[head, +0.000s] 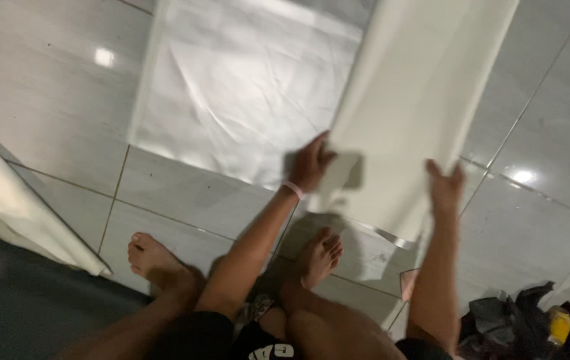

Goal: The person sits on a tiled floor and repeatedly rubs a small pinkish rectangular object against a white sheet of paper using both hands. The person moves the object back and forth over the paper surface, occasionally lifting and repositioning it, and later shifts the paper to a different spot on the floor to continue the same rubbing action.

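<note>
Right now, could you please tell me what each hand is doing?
Left hand: closed on the near edge of the white sheet.
Right hand: on the same sheet's edge; grip cannot be told.

Bare arms, pink wristband [293, 189] on left wrist, black shorts [231, 340], bare feet

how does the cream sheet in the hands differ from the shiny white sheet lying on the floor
The cream matte sheet is lifted off the tiled floor, gripped at its near edge by the left hand and right hand; the shiny white creased sheet lies flat, untouched. The cream one looks dull and smooth, the white one glossy and wrinkled. Both are large pale sheets.
</note>
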